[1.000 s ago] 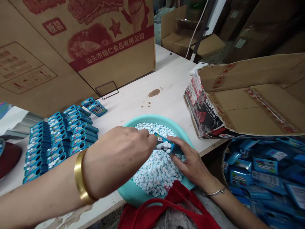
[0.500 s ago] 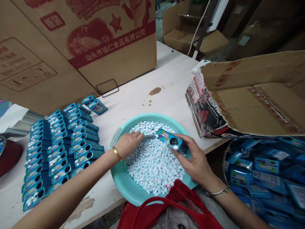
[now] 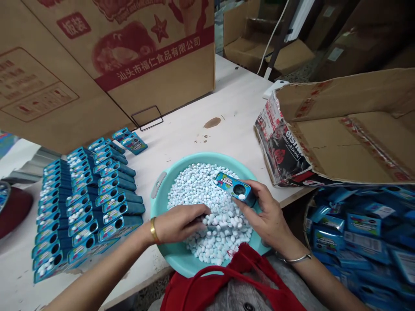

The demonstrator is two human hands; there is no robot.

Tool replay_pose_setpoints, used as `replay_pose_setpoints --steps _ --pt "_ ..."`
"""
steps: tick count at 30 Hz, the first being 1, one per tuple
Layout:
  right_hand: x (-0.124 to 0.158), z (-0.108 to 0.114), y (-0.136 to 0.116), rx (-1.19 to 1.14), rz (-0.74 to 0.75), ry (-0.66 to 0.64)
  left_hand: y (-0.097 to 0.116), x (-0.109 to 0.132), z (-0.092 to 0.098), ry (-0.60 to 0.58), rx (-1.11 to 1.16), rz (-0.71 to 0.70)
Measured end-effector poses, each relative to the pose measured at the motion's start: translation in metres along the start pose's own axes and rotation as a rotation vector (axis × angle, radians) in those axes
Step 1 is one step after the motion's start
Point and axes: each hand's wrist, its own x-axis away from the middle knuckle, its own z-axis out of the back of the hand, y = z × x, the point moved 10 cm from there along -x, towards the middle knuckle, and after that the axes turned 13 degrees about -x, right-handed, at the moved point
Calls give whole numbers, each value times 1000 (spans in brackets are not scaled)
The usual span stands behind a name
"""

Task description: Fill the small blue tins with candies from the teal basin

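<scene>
Now the left hand (image 3: 184, 222) sits nearer the body than it did half a second ago: it was by the far left part of the candies (image 3: 191, 181), with a scoop (image 3: 210, 226) stretched out towards the small blue box (image 3: 228, 183); at this moment it is low over the middle of the turquoise basin (image 3: 210, 156), and a heap of candies covers most of the scoop just ahead of its fingers. The box has hardly shifted, and one white candy shows at its round hole, as before; a second ago a scoopful lay across its top.

The left forearm comes in from the lower left, the wrist with its gold bangle (image 3: 153, 231) almost straight, palm turned inward, fingers curled around the scoop's near end. The right hand (image 3: 264, 211) grasps the box by its holed end, thumb on the near side and fingers on the far side, and keeps it slanted above the candies, its label end pointing away to the left. A silver bracelet (image 3: 296, 259) circles that wrist. Left of the left hand, rows of blue boxes (image 3: 87, 228) stand on the table (image 3: 181, 125); right of the right forearm lie more blue boxes (image 3: 363, 224) in a loose pile.
</scene>
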Motion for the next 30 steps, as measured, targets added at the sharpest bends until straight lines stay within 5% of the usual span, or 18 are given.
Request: replay_pose_setpoints --steps 6,10,15,21,26,30 --pt "-1 -5 -6 70 52 -51 14 19 77 113 -101 48" --pt "0 -11 -12 89 117 -111 24 10 102 93 -340 119" --pt "1 -16 -16 91 138 -152 44 -9 108 -56 -632 188" --pt "-3 -15 -13 72 110 -164 79 -18 123 -54 -734 176" --pt "3 -12 -7 66 86 -160 65 -7 139 79 -545 142" --pt "13 -18 -6 124 137 -186 48 -19 108 221 -269 -28"
